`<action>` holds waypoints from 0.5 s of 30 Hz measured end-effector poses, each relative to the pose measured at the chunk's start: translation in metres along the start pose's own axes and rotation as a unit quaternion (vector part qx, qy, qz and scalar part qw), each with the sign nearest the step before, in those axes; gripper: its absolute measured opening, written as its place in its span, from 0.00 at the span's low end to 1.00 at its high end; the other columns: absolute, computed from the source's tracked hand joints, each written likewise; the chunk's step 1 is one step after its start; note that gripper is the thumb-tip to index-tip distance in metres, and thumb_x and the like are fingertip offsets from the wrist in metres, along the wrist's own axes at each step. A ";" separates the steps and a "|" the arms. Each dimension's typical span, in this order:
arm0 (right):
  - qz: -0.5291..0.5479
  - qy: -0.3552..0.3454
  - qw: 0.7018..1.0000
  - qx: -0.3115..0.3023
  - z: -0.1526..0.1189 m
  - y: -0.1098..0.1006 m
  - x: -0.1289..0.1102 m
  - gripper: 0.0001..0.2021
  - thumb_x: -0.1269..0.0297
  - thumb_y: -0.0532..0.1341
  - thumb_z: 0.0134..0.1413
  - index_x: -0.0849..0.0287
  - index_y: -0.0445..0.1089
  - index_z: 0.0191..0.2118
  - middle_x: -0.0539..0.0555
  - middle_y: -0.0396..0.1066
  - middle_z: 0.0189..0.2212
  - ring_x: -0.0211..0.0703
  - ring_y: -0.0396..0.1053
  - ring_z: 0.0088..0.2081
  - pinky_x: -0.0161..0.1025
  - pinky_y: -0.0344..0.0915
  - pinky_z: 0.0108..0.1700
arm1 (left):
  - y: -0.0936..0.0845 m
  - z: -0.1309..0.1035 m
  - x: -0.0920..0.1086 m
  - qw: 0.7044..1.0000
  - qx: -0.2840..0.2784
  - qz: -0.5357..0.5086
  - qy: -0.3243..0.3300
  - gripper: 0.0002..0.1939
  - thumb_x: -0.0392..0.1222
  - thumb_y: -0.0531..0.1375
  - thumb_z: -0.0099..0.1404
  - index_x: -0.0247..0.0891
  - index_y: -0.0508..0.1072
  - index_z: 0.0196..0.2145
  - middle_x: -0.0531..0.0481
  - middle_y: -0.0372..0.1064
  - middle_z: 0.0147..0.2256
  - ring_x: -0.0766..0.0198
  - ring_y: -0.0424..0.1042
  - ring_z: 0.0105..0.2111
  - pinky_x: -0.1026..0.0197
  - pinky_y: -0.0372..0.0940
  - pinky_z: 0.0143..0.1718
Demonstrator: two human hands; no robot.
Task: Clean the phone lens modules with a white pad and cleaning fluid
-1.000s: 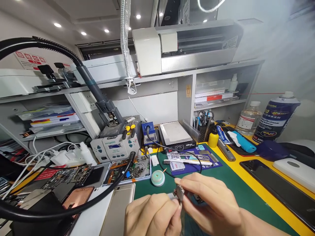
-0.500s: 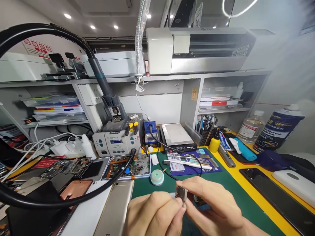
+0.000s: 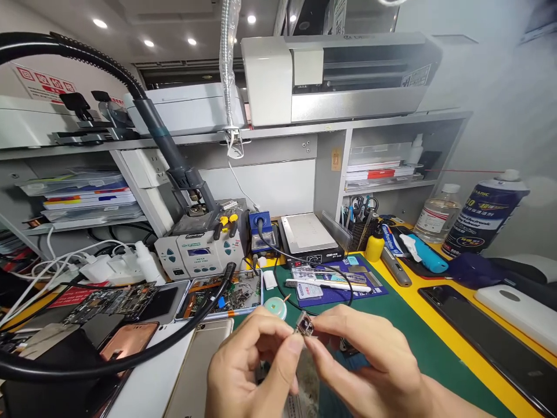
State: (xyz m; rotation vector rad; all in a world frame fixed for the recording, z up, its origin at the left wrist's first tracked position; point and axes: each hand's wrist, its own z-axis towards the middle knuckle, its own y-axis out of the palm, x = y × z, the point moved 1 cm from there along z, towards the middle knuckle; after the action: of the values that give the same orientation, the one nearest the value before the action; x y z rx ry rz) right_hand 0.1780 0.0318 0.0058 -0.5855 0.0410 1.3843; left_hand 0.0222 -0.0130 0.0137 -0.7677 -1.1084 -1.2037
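Note:
A small metallic square part (image 3: 305,324) with a dark, detailed face is held up between both hands above the green mat (image 3: 435,342). My left hand (image 3: 256,363) pinches its lower left side between thumb and forefinger. My right hand (image 3: 365,357) has thumb and forefinger closed on its right side. Below the hands, partly hidden by the fingers, lie a dark object and a clear, crumpled-looking item too obscured to name. A round green-and-white spool (image 3: 275,308) sits just behind my left hand.
A black hose (image 3: 143,363) arches across the left side over phones and circuit boards. Behind the hands are a tray of parts (image 3: 256,299), a soldering station (image 3: 202,255), a hot plate (image 3: 313,235) and a white brush (image 3: 348,285). A black phone (image 3: 483,337) lies right.
The small part has been turned, now showing a different, detailed face, and sits a little higher and further left. My left fingers have shifted their hold. The whole view has moved slightly.

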 end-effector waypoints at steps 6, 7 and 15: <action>0.012 0.053 0.999 0.000 0.006 -0.001 -0.003 0.10 0.78 0.64 0.56 0.61 0.73 0.42 0.51 0.75 0.24 0.37 0.69 0.21 0.34 0.67 0.24 | -0.003 0.006 0.000 0.988 -0.049 -0.034 -0.141 0.18 0.55 0.67 0.59 0.36 0.74 0.27 0.54 0.65 0.14 0.69 0.64 0.15 0.68 0.61 0.20; 0.013 0.061 0.998 -0.001 0.006 -0.001 -0.003 0.09 0.77 0.64 0.56 0.61 0.73 0.42 0.51 0.75 0.23 0.37 0.68 0.21 0.33 0.67 0.23 | -0.004 0.006 -0.001 0.988 -0.048 -0.037 -0.143 0.19 0.56 0.68 0.59 0.36 0.73 0.27 0.54 0.65 0.14 0.69 0.64 0.15 0.68 0.61 0.20; 0.031 0.076 0.996 -0.017 0.005 -0.002 -0.004 0.09 0.77 0.62 0.57 0.63 0.76 0.42 0.51 0.74 0.23 0.37 0.68 0.21 0.33 0.65 0.23 | -0.003 0.006 -0.008 0.980 -0.075 -0.009 -0.183 0.25 0.62 0.67 0.57 0.33 0.76 0.33 0.54 0.66 0.14 0.71 0.62 0.12 0.70 0.57 0.15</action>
State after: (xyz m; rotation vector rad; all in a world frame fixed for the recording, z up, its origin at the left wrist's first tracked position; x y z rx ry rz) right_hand 0.1772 0.0304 0.0121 -0.7219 0.1602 1.4004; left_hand 0.0177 -0.0059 0.0075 -1.1298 -1.3342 -1.1985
